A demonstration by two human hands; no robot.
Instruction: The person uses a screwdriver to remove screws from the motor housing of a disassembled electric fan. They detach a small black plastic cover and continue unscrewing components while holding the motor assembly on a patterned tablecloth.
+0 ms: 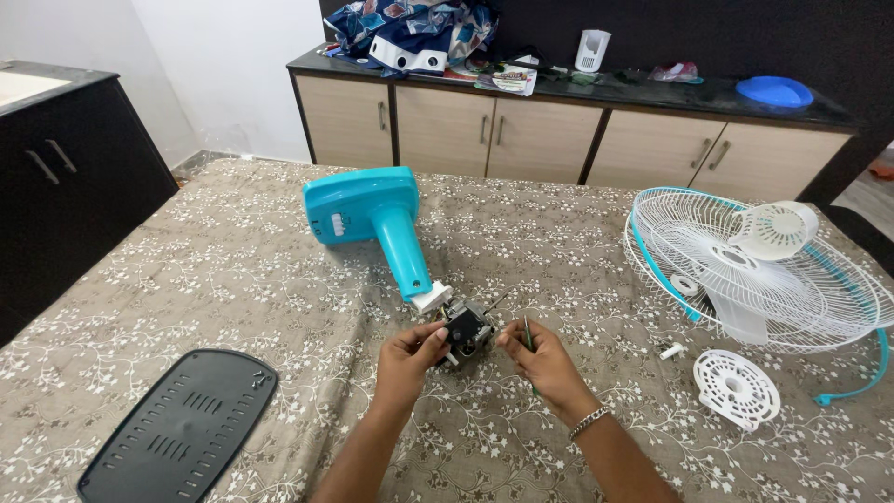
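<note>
Both grips are closed: the left hand [410, 359] pinches the small dark fan motor block [466, 328] from its left side, thumb on top, while the right hand [545, 363] pinches a thin dark screwdriver-like tool [527, 332] held nearly upright, just right of the motor. The motor sits near the middle of the desk covered with a brown floral cloth [233, 279], touching the white end of the turquoise plastic fan stand [377, 219], which lies on its side stretching toward the far left. To do this work well, I judge the left hand should keep the motor steady against the cloth so it cannot twist, and the tool tip should meet its fastener squarely before any turning. A small white plastic piece [672, 351] lies loose to the right, so small parts are best kept together there. Farther right lie the white wire fan guard with a turquoise rim [801, 298] and a round white perforated cover [736, 387]; a dark vented base plate [177, 428] lies near left.
</note>
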